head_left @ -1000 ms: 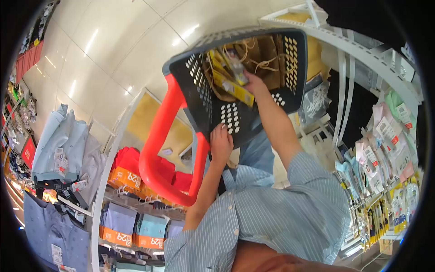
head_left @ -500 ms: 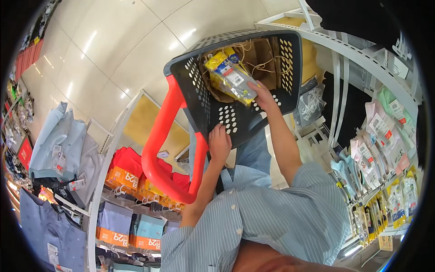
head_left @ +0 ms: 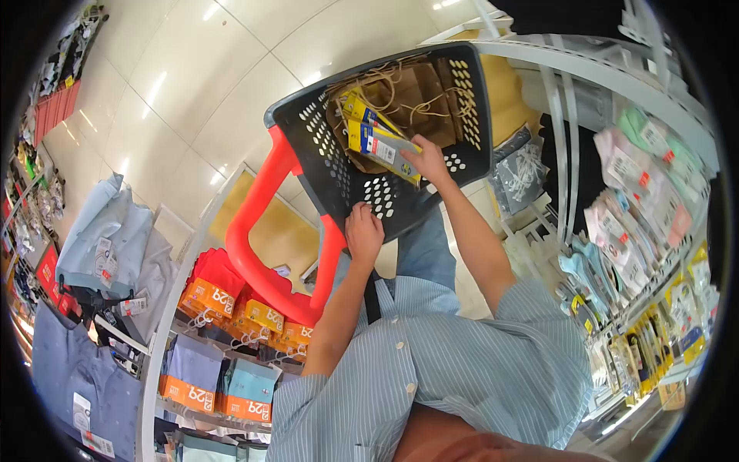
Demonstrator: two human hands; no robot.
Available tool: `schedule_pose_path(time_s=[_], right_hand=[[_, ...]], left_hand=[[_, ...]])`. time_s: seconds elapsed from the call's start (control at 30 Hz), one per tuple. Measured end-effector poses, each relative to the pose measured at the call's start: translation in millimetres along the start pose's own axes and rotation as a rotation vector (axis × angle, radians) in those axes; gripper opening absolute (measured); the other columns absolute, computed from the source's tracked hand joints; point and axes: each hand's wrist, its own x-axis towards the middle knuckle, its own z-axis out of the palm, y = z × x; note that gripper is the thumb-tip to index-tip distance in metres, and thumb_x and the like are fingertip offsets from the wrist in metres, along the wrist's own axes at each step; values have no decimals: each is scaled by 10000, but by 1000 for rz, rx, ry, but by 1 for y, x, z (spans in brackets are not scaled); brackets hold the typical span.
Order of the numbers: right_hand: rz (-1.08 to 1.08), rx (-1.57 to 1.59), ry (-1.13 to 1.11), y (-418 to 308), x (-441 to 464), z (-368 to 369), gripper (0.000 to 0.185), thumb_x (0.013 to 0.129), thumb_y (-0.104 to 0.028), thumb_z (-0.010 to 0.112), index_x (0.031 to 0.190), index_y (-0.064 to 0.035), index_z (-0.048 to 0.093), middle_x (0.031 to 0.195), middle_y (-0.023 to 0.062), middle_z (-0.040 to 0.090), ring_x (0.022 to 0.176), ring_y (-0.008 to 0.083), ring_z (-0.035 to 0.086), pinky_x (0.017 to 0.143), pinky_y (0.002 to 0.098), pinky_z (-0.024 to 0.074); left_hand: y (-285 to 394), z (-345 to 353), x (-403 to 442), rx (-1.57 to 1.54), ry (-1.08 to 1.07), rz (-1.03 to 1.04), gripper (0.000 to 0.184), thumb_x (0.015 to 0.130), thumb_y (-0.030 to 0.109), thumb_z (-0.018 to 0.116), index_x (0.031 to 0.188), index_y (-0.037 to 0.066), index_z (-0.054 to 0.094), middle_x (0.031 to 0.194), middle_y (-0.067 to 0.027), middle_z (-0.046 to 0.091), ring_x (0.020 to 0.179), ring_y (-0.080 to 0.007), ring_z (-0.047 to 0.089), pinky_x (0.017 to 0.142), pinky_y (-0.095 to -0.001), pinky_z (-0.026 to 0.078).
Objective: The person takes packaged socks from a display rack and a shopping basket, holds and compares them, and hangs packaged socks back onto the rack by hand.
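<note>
A black shopping basket [head_left: 431, 209] with punched sides and a red handle [head_left: 254, 200] is tilted in front of me. My left hand [head_left: 364, 232] is closed over its near rim, beside the handle's end. Inside the basket, my right hand [head_left: 426, 160] pinches the lower end of a flat clear package [head_left: 381, 148] with a yellow and blue header and a white barcode label. Another yellow package [head_left: 356, 105] lies partly hidden behind it. Beneath them are brown paper bags [head_left: 427, 85] with twisted cord handles.
Red and orange packs [head_left: 212, 289] marked 29 hang on the left rack, near folded shirts [head_left: 104, 242]. On the right, a white rack [head_left: 654, 77] carries hanging packaged goods [head_left: 627, 231]. Pale floor tiles [head_left: 177, 92] stretch beyond the basket.
The basket has shifted slightly left in view. My right hand has moved with the package, which now lies at a different angle, its header more visible. The left hand stays on the rim.
</note>
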Motion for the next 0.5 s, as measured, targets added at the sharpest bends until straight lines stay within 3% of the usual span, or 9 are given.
schedule_pose_path(time_s=[0.17, 0.23, 0.27, 0.37, 0.4, 0.43, 0.5], right_hand=[[-56, -8, -90, -50, -100, -85, 340, 740, -287, 699, 912, -19, 581, 873, 205, 642, 854, 379, 616, 722, 400, 479], [-106, 13, -49, -56, -139, -114, 345, 744, -288, 701, 923, -14, 593, 863, 183, 644, 842, 329, 630, 732, 377, 478], [-125, 26, -33, -59, -163, -126, 348, 746, -289, 702, 928, -12, 599, 858, 172, 645, 835, 304, 637, 737, 366, 477], [-144, 63, -1, -107, -237, -184, 313, 759, -251, 706, 937, -10, 616, 860, 104, 645, 824, 185, 620, 757, 317, 470], [-132, 174, 38, -107, -257, -194, 292, 764, -231, 710, 938, -15, 619, 871, 86, 642, 825, 165, 608, 760, 305, 468], [-115, 294, 75, -103, -277, -198, 273, 769, -212, 715, 939, -20, 622, 881, 67, 639, 825, 144, 597, 762, 292, 466], [-112, 539, 133, -110, -304, -208, 249, 777, -176, 725, 944, -24, 620, 901, 42, 635, 832, 122, 587, 762, 275, 465]], left_hand=[[5, -3, -16, -170, 69, -138, 250, 754, 85, 624, 970, -20, 555, 985, -186, 551, 920, -361, 546, 834, -412, 442], [20, -16, -17, -268, 131, -161, 247, 758, 95, 630, 958, -29, 554, 970, -195, 549, 921, -364, 547, 827, -408, 447], [27, -23, -20, -322, 121, -218, 297, 794, 160, 654, 985, -48, 560, 995, -170, 567, 933, -313, 565, 807, -382, 456], [54, -48, -24, -803, -85, -665, 388, 868, 338, 616, 943, -40, 574, 964, -113, 565, 851, -228, 558, 758, -365, 463], [76, -82, -29, -1109, -319, -660, 599, 871, 521, 558, 1050, -51, 548, 1043, -113, 559, 956, -226, 556, 820, -353, 458], [95, -90, -36, -1231, -213, -809, 775, 846, 615, 525, 1197, -73, 466, 1120, -142, 549, 1085, -243, 525, 915, -379, 436], [128, -123, -38, -1653, -517, -696, 751, 896, 586, 452, 1317, -31, 376, 1222, -151, 529, 1216, -256, 455, 989, -436, 398]])
